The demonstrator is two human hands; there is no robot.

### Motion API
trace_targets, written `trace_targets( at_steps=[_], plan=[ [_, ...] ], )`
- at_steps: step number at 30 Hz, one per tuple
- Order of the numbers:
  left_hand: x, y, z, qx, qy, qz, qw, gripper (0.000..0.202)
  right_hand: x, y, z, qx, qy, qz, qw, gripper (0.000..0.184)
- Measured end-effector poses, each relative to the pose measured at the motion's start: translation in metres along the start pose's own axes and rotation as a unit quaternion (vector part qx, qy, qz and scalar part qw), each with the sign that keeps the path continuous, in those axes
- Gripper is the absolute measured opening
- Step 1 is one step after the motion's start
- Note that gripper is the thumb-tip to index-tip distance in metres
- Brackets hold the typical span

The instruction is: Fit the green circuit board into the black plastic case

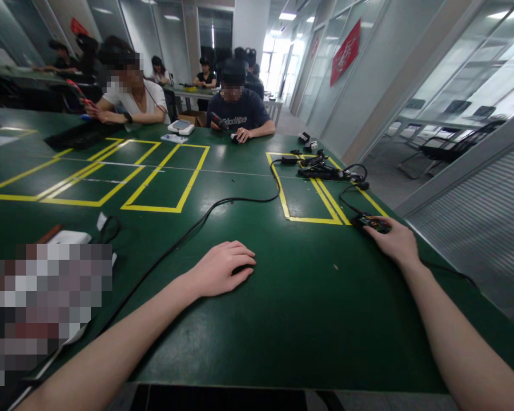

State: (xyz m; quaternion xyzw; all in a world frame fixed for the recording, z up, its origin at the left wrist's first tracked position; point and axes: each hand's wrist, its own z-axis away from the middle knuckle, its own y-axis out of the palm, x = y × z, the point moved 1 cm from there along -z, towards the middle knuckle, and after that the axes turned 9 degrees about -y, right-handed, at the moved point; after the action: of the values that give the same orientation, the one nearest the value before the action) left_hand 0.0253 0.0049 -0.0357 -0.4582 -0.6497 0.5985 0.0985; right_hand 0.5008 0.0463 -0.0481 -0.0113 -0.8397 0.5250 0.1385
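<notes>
Perhaps to steady it, the right hand is clamped on a black gadget near the surface's right edge, a cable meeting it; the left hand lies palm down, empty, thumb apart from fingers, seemingly for support.

Right of the black cable on the counter, the left grip rests; farther right, the right grip holds a dark device.

This is an office (glass partitions, worktables).
</notes>
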Motion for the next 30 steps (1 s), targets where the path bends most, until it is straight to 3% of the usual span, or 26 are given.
trace_targets(
  at_steps=[5,9,12,15,17,19,22,30],
  plan=[
    [-0.001,-0.002,0.000,0.005,0.002,-0.004,1.000,0.024,0.029,0.005,0.008,0.037,0.000,-0.026,0.999,0.044],
    [-0.001,0.000,0.000,0.009,-0.004,0.001,1.000,0.023,0.075,0.013,0.023,0.058,-0.089,-0.105,0.989,0.043],
    [-0.002,0.000,0.001,-0.007,-0.005,0.010,1.000,0.029,0.116,0.017,0.046,0.073,-0.177,-0.186,0.964,0.039],
    [-0.005,-0.003,0.001,-0.034,-0.004,0.014,0.999,0.041,0.161,0.012,0.078,0.108,-0.288,-0.268,0.913,0.035],
    [-0.008,-0.006,0.002,-0.043,0.003,0.024,0.999,0.045,0.189,0.006,0.098,0.147,-0.381,-0.306,0.860,0.034],
    [-0.011,-0.008,0.002,-0.023,0.009,0.037,0.999,0.035,0.209,0.001,0.113,0.186,-0.456,-0.311,0.813,0.035],
    [-0.012,-0.009,0.002,0.008,-0.010,0.040,0.999,0.026,0.224,-0.001,0.122,0.195,-0.498,-0.309,0.787,0.032],
    [-0.005,-0.006,0.002,0.023,-0.032,0.010,0.999,0.024,0.221,-0.001,0.120,0.142,-0.483,-0.347,0.791,0.034]
  ],
)
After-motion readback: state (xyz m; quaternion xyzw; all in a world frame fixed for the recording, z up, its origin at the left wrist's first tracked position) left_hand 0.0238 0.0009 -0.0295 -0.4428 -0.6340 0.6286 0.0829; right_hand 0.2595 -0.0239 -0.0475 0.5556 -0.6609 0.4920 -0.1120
